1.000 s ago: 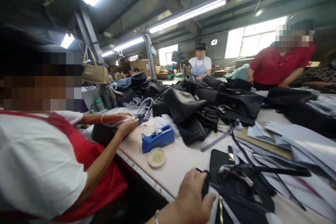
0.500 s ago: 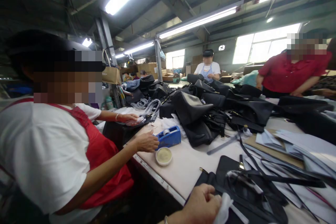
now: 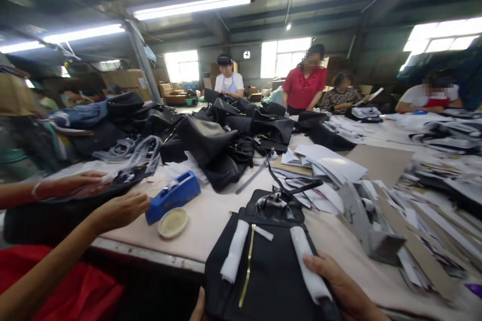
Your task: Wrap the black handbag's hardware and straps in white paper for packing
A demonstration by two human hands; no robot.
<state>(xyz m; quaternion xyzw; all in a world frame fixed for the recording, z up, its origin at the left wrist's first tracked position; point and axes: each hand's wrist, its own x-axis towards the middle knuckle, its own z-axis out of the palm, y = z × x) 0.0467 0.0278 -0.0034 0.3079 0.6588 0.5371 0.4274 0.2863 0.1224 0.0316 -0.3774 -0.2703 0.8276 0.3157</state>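
Observation:
A black backpack (image 3: 273, 271) with a gold zipper down its panel is in front of me at the table's front edge. White wrapping covers its two straps, a left wrapped strap (image 3: 235, 251) and a right wrapped strap (image 3: 311, 266). My right hand (image 3: 337, 278) grips the bag's right side, thumb on the right wrapped strap. At the lower left edge of the bag, my left hand (image 3: 199, 306) shows little more than its thumb; its other fingers are hidden. Clear plastic (image 3: 271, 203) covers part of the bag's top.
A co-worker's hands (image 3: 124, 210) are at the left, near a blue tape dispenser (image 3: 175, 195) and a small round dish (image 3: 172, 222). Black bags (image 3: 205, 140) are heaped behind. On the right stand a grey tape dispenser (image 3: 371, 225) and papers and cardboard (image 3: 331, 160).
My view has swung to the right. The backpack's zipped panel with the wrapped straps now shows, and both my hands are at its sides; before, one hand pinched white wrapping.

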